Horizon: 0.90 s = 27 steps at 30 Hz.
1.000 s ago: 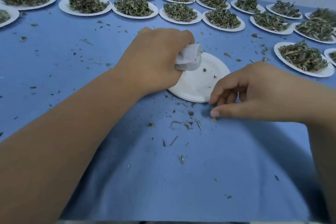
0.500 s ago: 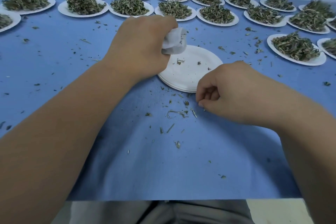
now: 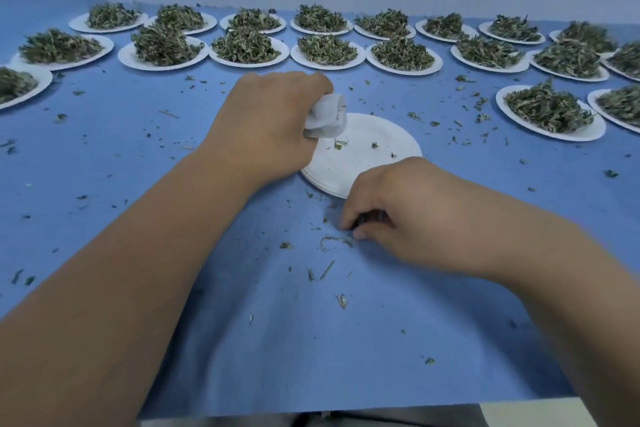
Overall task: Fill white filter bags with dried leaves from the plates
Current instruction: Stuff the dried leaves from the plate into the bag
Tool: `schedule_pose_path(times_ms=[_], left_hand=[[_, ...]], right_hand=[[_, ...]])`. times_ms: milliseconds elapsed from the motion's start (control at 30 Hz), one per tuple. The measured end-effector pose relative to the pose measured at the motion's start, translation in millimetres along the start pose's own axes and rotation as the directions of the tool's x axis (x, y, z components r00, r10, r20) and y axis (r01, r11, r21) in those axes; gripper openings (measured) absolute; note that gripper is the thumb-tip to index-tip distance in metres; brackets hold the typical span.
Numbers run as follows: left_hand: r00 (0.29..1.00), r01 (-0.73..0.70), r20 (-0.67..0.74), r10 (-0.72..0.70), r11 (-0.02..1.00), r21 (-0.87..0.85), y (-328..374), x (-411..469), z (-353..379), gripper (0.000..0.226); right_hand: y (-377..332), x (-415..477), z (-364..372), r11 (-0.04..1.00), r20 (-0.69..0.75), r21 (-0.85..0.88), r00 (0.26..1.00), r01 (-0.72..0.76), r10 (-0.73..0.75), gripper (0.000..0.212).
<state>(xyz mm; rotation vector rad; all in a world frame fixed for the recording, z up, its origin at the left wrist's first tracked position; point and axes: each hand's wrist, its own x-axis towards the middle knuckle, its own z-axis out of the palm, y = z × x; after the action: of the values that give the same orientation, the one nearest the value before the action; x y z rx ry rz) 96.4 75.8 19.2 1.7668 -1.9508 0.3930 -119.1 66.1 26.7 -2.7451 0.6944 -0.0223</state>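
Note:
My left hand (image 3: pixel 266 121) grips a white filter bag (image 3: pixel 327 116) by its neck, holding it over the left side of a nearly bare white plate (image 3: pixel 367 163) that carries only a few leaf crumbs. My right hand (image 3: pixel 408 211) rests on the blue cloth just in front of that plate, its fingertips curled down and pinching at loose leaf bits (image 3: pixel 337 241) scattered there. Whether any leaf is between the fingers is hidden.
Several white plates heaped with dried leaves (image 3: pixel 325 48) stand in two rows along the far side, and more plates (image 3: pixel 549 111) sit at the right. Leaf crumbs litter the blue tablecloth (image 3: pixel 138 156). The near table edge (image 3: pixel 346 411) runs along the bottom.
My right hand's fingers have curled down onto the loose leaf bits in front of the plate. My left hand still holds the bag over the plate. The camera has tilted.

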Motion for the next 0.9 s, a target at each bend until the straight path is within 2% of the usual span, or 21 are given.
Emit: schedule_pose_path(times_ms=[167, 267, 400, 500, 600, 667, 767, 833, 900], left_hand=[[0.999, 0.035, 0.019, -0.034, 0.999, -0.008, -0.1, 0.7, 1.6, 0.041], [0.998, 0.063, -0.004, -0.064, 0.997, -0.037, -0.4, -0.5, 2.0, 0.039], [0.997, 0.071, -0.007, -0.071, 0.996, -0.054, 1.0, 0.0, 1.4, 0.039], [0.997, 0.076, -0.022, -0.078, 0.994, -0.077, 1.1, -0.1, 2.8, 0.039], [0.996, 0.081, -0.036, -0.086, 0.990, -0.118, 1.8, -0.9, 3.6, 0.037], [0.994, 0.091, -0.040, -0.099, 0.982, -0.166, 2.4, -1.3, 4.1, 0.032], [0.991, 0.111, -0.043, -0.124, 0.965, -0.236, 2.1, -1.8, 5.2, 0.029], [0.990, 0.128, -0.033, -0.139, 0.965, -0.228, 0.2, -2.0, 6.4, 0.028], [0.986, 0.154, -0.033, -0.165, 0.963, -0.220, -2.3, -1.3, 7.4, 0.028]], right_hand=[[-0.8, -1.6, -1.9, 1.000, -0.027, 0.010, 1.000, 0.001, 0.000, 0.020], [2.3, 1.5, -10.6, 0.996, -0.149, 0.088, 0.989, -0.004, 0.017, 0.016], [13.6, 15.7, -24.8, 0.950, -0.446, 0.313, 0.883, 0.003, 0.145, 0.015], [12.4, 32.6, -26.9, 0.935, -0.561, 0.355, 0.806, 0.029, 0.188, 0.011], [11.9, 48.1, -27.0, 0.924, -0.589, 0.381, 0.775, 0.018, 0.228, 0.017], [14.2, 56.2, -27.0, 0.909, -0.564, 0.416, 0.787, 0.010, 0.250, 0.017], [12.4, 62.2, -24.4, 0.930, -0.520, 0.368, 0.826, -0.013, 0.217, 0.015], [10.2, 62.2, -24.3, 0.936, -0.528, 0.351, 0.826, -0.001, 0.198, 0.018], [10.9, 60.2, -27.0, 0.914, -0.544, 0.403, 0.812, 0.034, 0.210, 0.019]])
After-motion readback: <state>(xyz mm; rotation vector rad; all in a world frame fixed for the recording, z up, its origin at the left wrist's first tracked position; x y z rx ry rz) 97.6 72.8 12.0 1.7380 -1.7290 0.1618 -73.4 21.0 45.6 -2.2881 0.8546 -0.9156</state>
